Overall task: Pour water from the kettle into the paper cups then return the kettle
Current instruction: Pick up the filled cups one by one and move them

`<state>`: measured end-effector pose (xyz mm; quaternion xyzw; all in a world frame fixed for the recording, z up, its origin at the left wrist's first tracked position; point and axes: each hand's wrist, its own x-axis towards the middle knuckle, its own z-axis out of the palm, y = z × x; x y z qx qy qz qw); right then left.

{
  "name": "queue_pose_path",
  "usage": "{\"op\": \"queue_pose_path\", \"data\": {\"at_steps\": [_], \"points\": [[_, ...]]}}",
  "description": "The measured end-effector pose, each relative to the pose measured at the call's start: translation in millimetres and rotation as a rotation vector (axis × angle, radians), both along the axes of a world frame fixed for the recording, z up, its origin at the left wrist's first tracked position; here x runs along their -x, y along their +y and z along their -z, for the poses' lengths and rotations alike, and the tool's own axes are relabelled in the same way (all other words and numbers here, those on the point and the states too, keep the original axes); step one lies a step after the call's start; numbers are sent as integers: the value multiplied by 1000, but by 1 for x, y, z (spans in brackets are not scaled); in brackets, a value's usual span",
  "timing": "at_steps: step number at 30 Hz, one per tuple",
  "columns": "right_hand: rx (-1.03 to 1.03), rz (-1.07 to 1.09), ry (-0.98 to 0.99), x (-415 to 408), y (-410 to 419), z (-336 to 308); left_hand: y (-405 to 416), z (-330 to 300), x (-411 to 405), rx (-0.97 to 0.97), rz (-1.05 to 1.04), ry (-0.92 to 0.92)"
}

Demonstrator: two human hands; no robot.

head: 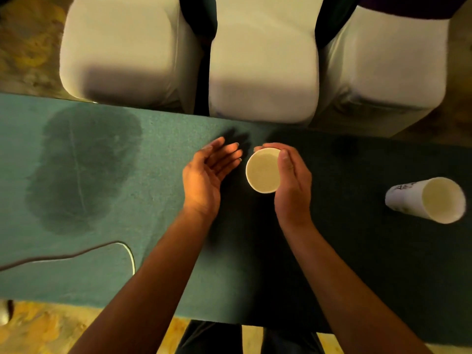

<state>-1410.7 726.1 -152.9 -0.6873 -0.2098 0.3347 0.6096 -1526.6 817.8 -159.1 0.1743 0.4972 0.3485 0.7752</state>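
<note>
A white paper cup [261, 172] stands upright on the green table [166, 213], seen from above. My right hand [292, 185] wraps its right side, thumb on the rim and fingertips curled round the far edge. My left hand [208, 175] hovers just left of that cup, palm up and fingers spread, holding nothing. A second paper cup [429, 200] with printed markings stands apart at the right. No kettle is in view.
A large dark wet patch [84, 169] stains the tablecloth at the left. A thin cable [76, 255] curls across the near left part of the table. Three white-covered chairs [263, 60] line the far edge.
</note>
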Motion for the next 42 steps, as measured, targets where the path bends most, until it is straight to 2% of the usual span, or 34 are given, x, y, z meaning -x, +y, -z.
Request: {"op": "queue_pose_path", "data": {"at_steps": [7,10,13,16,23,30,33,37,42], "points": [[-9,-21,44,-5,-11,-12,12,-18,11,-100,15,104],[-52,-32,22,-13,-22,-32,24,-41,20,-138,-15,138],[-112,-15,-3,-24,-41,-61,20,-75,11,-264,-61,99],[-159,65,-63,-43,-81,-91,-15,-112,-23,-406,25,4],[-114,260,-147,-126,-206,-118,-146,-149,-146,-450,321,-191],[15,260,-173,-246,-364,-118,-293,-140,-270,-414,456,-224],[22,327,-183,-290,-421,-119,-347,-128,-319,-393,515,-222],[32,436,-190,-325,-461,-110,-387,-101,-357,-400,605,-158],[84,473,-192,-351,-477,-89,-406,-62,-391,-366,689,4]]}}
